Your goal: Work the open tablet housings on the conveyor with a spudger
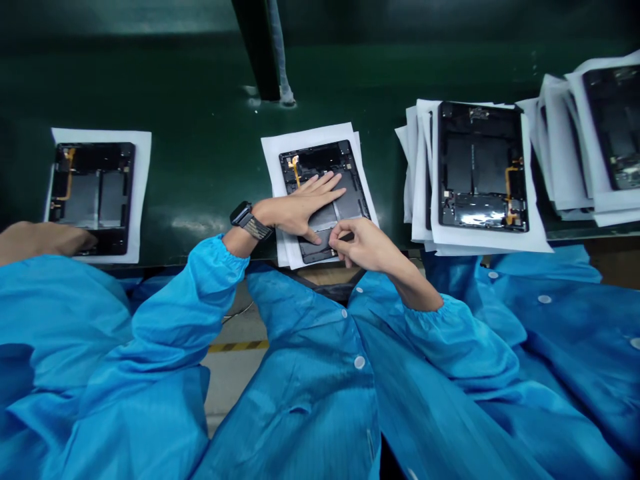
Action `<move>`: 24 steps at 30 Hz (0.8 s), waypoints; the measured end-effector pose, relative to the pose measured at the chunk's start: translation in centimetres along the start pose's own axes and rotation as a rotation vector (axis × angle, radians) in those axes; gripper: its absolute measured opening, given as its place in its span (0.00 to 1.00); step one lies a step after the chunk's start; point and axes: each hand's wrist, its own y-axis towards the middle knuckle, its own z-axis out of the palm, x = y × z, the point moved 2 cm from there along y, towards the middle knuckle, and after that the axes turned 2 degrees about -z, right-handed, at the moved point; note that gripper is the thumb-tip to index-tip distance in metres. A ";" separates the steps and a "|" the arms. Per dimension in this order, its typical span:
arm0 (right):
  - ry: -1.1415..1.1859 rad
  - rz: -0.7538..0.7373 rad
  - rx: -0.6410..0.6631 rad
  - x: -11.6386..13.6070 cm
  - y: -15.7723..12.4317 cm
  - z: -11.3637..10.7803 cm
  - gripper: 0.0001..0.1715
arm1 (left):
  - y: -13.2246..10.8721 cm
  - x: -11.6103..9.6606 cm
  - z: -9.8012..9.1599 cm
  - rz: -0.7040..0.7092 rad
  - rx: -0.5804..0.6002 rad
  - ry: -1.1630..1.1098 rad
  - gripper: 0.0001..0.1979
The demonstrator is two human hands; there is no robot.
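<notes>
**Head view, workbench from above.** I read the opened tablet chassis (323, 160) at the centre of the frame. It lies back-side up on a white paper sheet (280, 150), which rests on the dark green bench (200, 133).

- **Left hand:** The left hand (300, 203) comes in from 8 o'clock with a wristwatch (243, 215) on its wrist. It lies flat on the chassis with fingers spread and straight, pressing and gripping nothing.
- **Right hand:** The right hand (363, 243) enters from 4 o'clock. Its fingers are curled, and thumb and forefinger are pinched together at the chassis's near edge. I cannot tell what, if anything, sits between the fingertips.
- **9 o'clock:** A co-worker's hand (45, 240) touches a second chassis (93, 197), which lies on its own sheet.
- **3 o'clock:** A stack of chassis and sheets (483, 177) lies well apart from the hands. A further stack (613, 127) lies beyond it at 2 o'clock.
</notes>
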 end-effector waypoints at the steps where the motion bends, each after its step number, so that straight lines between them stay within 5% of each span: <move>1: 0.002 0.003 -0.009 -0.1 -0.1 -0.1 0.08 | 0.0 -0.1 0.0 -0.002 0.002 0.000 0.62; 9: 0.110 -0.025 -0.032 -0.5 -0.6 -0.7 0.07 | -0.2 -0.7 -0.2 -0.024 -0.011 -0.005 0.67; 17: 0.387 -0.120 -0.123 -2.8 -2.5 -3.1 0.12 | -1.5 -3.9 -0.6 -0.032 -0.108 0.098 0.34; 24: 0.435 -0.147 -0.159 -3.8 -2.6 -2.8 0.22 | -0.5 -3.4 0.8 -0.009 -0.081 0.152 0.55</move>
